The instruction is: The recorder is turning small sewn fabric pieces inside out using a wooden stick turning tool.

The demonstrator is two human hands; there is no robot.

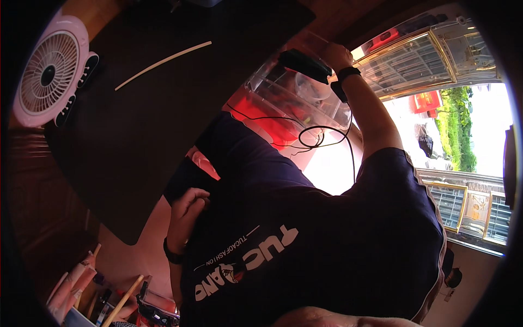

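My right hand [336, 56] reaches far out to the upper right, its fingers curled closed at the rim of a clear plastic bin [278, 87]. A black, folded-looking object [305, 65] lies right beside it at the top of the bin; whether the fingers grip it or the rim is hidden. Low by my lap, near the dark table's edge, my left hand [189, 212] rests with its fingers loosely bent and slightly apart, holding nothing that shows. A thin pale strip [163, 65] lies on the dark table [136, 141].
A pink fan [49, 73] stands at the table's left end. A black cable [313, 136] loops below my right forearm. Red material [261, 117] shows through the bin. At the right, metal-and-glass doors [406, 62] frame a bright opening. Sticks and tools [117, 302] stand at the lower left.
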